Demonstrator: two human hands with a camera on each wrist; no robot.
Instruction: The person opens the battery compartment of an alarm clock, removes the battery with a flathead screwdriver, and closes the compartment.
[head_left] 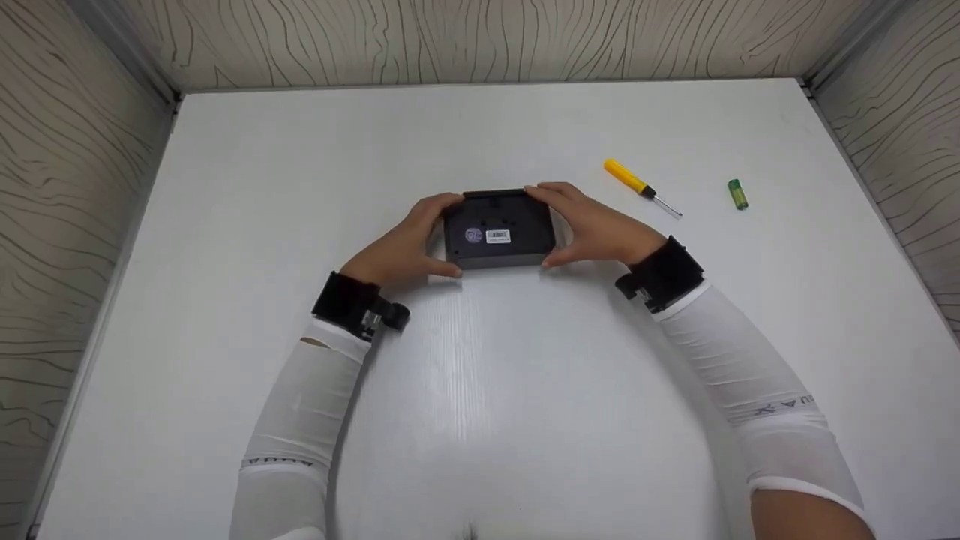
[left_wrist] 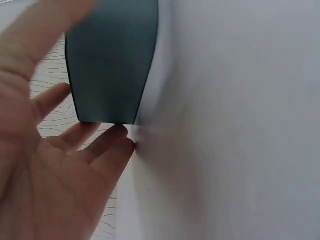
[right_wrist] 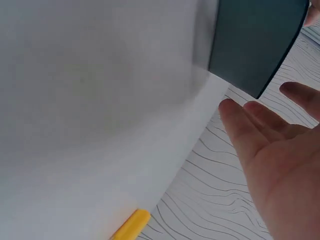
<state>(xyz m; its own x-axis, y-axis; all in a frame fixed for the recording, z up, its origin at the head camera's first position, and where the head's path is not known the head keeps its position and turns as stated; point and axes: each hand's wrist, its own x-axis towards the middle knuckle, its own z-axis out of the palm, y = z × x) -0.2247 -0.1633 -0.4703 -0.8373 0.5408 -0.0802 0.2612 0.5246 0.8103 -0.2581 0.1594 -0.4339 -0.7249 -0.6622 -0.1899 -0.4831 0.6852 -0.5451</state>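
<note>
A black box-shaped device (head_left: 517,217) with a white barcode label and a round sticker sits between both hands, labelled face toward the head camera. My left hand (head_left: 401,240) holds its left end, fingers at the far edge and thumb by the near corner. In the left wrist view several fingertips (left_wrist: 120,131) touch the device's end. At the right end my right hand (head_left: 600,225) grips the device, with fingers over the far edge and the thumb at the near corner. The right wrist view shows some fingers (right_wrist: 237,117) slightly apart from the device; the thumb is hidden there.
A yellow-handled screwdriver (head_left: 628,177) lies on the white table (head_left: 525,375) beyond the right hand. Farther right lies a green battery (head_left: 737,194). Wood-patterned panels (head_left: 480,41) border the table at the back and sides.
</note>
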